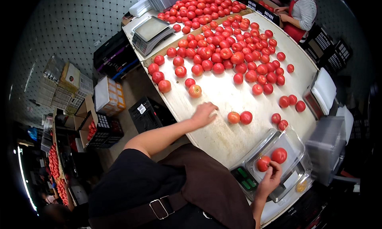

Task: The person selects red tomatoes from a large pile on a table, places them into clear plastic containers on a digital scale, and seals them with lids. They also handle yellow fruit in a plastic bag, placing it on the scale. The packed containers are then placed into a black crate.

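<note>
My left hand (204, 114) is over the white table (220, 145), its fingers apart and holding nothing. To its right a pair of tomatoes (240, 117) touch each other. My right hand (272, 178) has its fingertips at a red tomato (263, 163) in a clear plastic tray (294, 142); whether it grips the tomato cannot be told. Another tomato (279, 155) lies beside it in the tray. The tray rests on a digital scale with a lit green display (247, 178). A large spread of tomatoes (223, 52) covers the table's far part.
A wooden divider (167, 49) crosses the table, with a second scale (150, 34) beyond it. Stacked clear trays (325, 148) and a further scale (313, 94) stand at the right. Across the table is a person in a red apron (294, 23). Black crates (150, 114) stand on the left floor.
</note>
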Tool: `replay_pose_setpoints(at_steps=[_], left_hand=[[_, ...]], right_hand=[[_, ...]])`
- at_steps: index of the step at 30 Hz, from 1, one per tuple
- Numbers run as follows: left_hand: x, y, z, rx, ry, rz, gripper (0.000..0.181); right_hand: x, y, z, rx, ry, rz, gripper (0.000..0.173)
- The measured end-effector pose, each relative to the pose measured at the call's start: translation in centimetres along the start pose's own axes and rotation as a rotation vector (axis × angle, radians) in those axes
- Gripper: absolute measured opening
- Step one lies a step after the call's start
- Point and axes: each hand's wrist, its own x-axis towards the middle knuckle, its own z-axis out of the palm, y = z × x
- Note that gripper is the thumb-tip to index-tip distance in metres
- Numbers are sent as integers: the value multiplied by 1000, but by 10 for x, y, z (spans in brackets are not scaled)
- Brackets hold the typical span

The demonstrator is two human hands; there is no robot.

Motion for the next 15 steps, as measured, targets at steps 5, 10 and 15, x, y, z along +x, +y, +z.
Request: replay_pose_setpoints(at_steps=[5, 10, 15], left_hand=[[55, -100, -48, 156, 69, -259, 29], [141, -176, -66, 81, 198, -290, 45], [244, -226, -57, -23, 187, -471, 59]], right_hand=[[3, -10, 70, 129, -212, 103, 13], [18, -27, 118, 131, -259, 182, 11], [24, -29, 143, 37, -319, 209, 11]])
